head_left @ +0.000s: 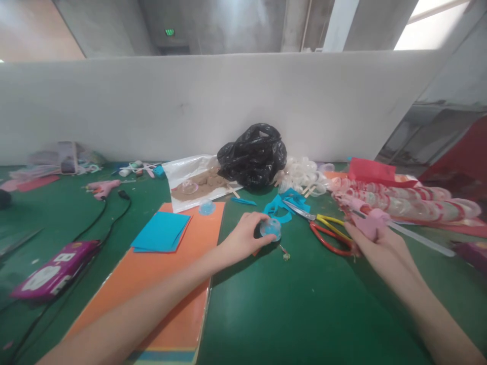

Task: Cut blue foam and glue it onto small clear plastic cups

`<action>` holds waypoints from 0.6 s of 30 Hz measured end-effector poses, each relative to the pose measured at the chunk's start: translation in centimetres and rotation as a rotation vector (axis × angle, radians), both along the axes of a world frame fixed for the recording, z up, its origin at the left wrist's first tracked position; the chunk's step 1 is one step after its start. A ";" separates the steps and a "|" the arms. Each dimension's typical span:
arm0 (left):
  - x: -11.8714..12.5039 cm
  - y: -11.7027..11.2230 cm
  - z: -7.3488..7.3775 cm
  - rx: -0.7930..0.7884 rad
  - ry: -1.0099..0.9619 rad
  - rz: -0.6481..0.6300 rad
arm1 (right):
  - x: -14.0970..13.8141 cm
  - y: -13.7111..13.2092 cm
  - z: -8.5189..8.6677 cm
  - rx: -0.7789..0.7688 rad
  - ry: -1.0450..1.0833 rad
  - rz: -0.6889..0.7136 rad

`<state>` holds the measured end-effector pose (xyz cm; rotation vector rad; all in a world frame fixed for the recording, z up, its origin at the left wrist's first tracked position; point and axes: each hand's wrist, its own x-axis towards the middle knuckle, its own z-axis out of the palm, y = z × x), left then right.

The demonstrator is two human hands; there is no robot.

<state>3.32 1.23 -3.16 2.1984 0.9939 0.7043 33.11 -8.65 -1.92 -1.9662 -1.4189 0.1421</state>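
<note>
Between the thumb and fingers of my left hand point(249, 235) is a small clear plastic capsule with blue inside point(270, 230), held at the green table. My right hand point(384, 248) is closed around a pink glue gun point(367, 223), its nozzle pointing away to the left. A long translucent glue stick point(422, 238) juts out of the gun's back. Scissors point(331, 233) with one red and one yellow handle lie open between my hands. Blue paper scraps point(279, 208) lie by the blades, and a small trinket point(285, 256) lies beside my left fingertips.
Blue paper squares point(162, 231) and another blue-and-clear capsule point(207, 207) lie on an orange board point(182, 304). Behind are a black plastic bag point(253, 154), clear shells point(302, 172) and stacked capsules point(414, 203). A second glue gun point(102, 188) and a purple packet point(57, 268) are left.
</note>
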 end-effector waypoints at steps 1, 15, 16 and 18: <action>0.0 0.0 -0.1 -0.011 0.021 -0.029 | -0.4 0.0 0.1 -0.047 0.105 0.013; 0.1 -0.1 -0.5 0.059 0.098 -0.063 | -5.0 -0.5 -0.4 -0.394 0.335 0.282; 0.1 -0.1 -0.6 0.064 0.097 -0.057 | -5.0 -0.5 -0.5 -0.404 0.303 0.269; 0.1 0.0 -0.7 0.077 0.099 -0.048 | -5.0 -0.5 -0.8 -0.425 0.276 0.267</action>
